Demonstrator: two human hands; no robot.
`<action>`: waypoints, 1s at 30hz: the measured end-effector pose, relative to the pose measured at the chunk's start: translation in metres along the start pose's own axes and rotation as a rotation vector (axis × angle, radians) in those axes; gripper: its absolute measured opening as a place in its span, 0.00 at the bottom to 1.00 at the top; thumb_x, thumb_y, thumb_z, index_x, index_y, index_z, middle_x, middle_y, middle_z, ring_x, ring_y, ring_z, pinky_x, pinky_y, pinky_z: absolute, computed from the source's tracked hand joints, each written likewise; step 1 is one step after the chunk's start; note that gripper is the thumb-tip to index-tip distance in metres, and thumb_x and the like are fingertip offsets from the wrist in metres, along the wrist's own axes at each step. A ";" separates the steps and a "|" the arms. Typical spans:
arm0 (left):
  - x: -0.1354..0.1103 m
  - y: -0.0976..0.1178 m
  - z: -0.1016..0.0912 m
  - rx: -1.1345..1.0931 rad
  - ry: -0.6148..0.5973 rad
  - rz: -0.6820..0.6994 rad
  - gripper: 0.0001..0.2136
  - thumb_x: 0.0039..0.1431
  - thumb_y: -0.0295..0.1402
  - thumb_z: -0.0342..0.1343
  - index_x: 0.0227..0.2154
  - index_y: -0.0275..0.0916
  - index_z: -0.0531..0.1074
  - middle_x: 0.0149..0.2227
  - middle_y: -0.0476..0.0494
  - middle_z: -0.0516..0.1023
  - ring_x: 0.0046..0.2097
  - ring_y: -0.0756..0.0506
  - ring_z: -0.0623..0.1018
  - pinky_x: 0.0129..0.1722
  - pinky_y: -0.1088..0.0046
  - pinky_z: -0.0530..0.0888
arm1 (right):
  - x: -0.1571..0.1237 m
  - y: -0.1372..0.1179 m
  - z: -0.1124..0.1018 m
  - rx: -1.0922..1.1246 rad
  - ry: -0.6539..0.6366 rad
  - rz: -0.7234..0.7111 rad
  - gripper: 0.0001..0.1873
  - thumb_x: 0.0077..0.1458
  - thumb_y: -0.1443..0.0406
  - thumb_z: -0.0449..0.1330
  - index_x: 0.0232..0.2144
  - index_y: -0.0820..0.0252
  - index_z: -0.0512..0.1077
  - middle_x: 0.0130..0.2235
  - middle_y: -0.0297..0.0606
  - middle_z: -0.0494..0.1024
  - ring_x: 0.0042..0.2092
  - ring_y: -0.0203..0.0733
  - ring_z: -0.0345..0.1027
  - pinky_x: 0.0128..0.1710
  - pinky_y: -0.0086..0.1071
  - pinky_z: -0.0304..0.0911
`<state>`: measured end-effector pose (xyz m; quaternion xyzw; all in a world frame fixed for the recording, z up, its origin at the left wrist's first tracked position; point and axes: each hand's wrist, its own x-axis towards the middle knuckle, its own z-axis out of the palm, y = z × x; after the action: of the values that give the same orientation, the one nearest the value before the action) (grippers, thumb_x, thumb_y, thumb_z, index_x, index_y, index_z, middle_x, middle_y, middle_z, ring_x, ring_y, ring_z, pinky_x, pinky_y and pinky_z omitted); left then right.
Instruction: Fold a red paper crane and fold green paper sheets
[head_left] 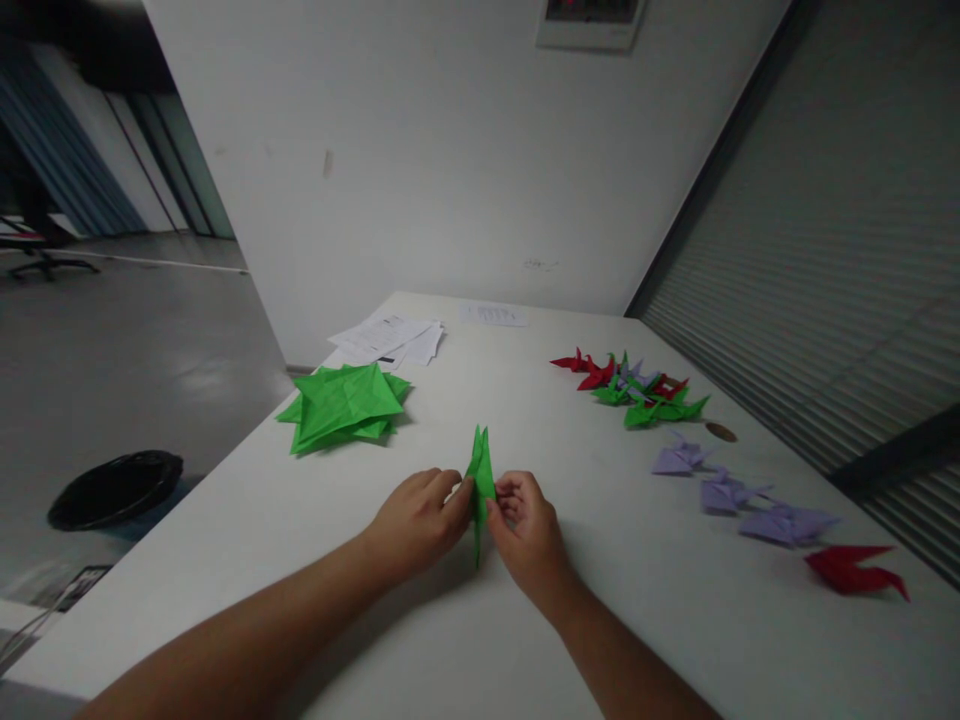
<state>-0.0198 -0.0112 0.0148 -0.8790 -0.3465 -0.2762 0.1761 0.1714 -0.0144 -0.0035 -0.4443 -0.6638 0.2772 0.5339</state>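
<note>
Left hand (416, 522) and right hand (527, 530) grips shut on folded green origami paper (481, 480), held upright between them near the front edge of the tabletop (660, 610).

Office with swivel chair (41, 250)

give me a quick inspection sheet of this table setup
surface: white table, dimly lit
job's things: folded green origami piece, pinched upright between both hands; pile of folded green paper to its left; cluster of red, green and lilac origami cranes; row of lilac origami cranes; red origami crane
clutter: white printed papers; single paper sheet; small brown oval piece
grippers: left hand and right hand, both pinching the green piece
cables: nothing seen
surroundings: white wall; wall panel; slatted blind; black round container on grey floor; office chair
</note>
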 end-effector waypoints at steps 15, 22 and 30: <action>-0.005 -0.006 0.006 -0.102 -0.062 -0.016 0.21 0.67 0.26 0.50 0.62 0.30 0.63 0.38 0.35 0.80 0.36 0.40 0.79 0.34 0.64 0.79 | -0.002 0.004 0.003 0.096 -0.042 0.057 0.10 0.58 0.66 0.61 0.42 0.55 0.66 0.37 0.37 0.76 0.34 0.39 0.78 0.33 0.31 0.77; -0.005 -0.008 0.010 -0.562 -0.033 -0.329 0.16 0.59 0.21 0.47 0.44 0.37 0.77 0.37 0.41 0.80 0.36 0.46 0.79 0.37 0.72 0.75 | 0.001 0.004 -0.002 0.100 -0.088 0.030 0.09 0.59 0.66 0.61 0.43 0.56 0.69 0.37 0.38 0.78 0.34 0.40 0.78 0.34 0.31 0.77; 0.001 -0.007 0.016 -1.056 0.075 -0.767 0.10 0.64 0.36 0.56 0.37 0.37 0.80 0.32 0.45 0.81 0.34 0.46 0.77 0.36 0.72 0.72 | 0.006 0.005 -0.007 0.191 -0.117 0.055 0.09 0.63 0.62 0.60 0.46 0.56 0.71 0.41 0.42 0.81 0.40 0.43 0.80 0.41 0.35 0.77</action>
<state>-0.0183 0.0018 0.0037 -0.6509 -0.4470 -0.4829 -0.3786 0.1791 -0.0078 -0.0028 -0.3926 -0.6519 0.3791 0.5264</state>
